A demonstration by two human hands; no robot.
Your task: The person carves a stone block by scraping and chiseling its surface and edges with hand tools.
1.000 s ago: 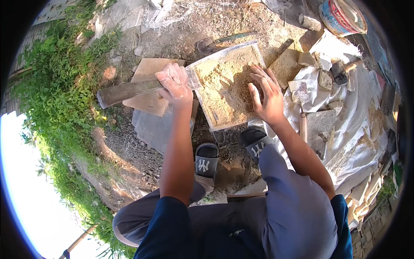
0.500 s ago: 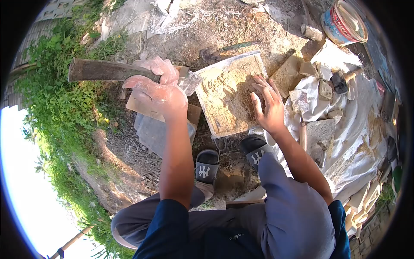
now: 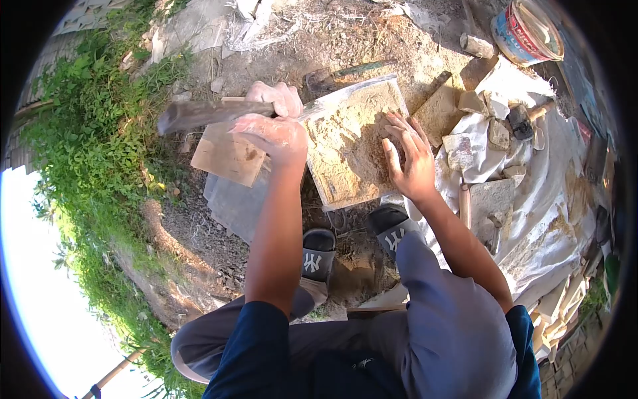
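My left hand [image 3: 276, 123] is wrapped round the dark wooden handle [image 3: 212, 114] of a tool, at the left edge of a square slab [image 3: 352, 143] coated with rough, sandy yellow material. The tool's head is hidden behind the hand. On the right part of the slab rests my right hand [image 3: 412, 156], its fingers spread and nothing held in it. Left of the slab, below my left hand, lie a tan tile [image 3: 226, 156] and some grey tiles [image 3: 236, 203].
A labelled bucket [image 3: 525, 36] stands at the upper right. On a white sheet [image 3: 531, 219] lie a trowel [image 3: 464, 199], a black-headed hammer [image 3: 520, 123] and stone pieces. Another tool [image 3: 362, 70] lies beyond the slab. Green plants [image 3: 86, 146] grow at the left.
The left hand with the tool first swung up and left off the slab's edge, then came back right and down to it. My right hand has stayed on the slab.
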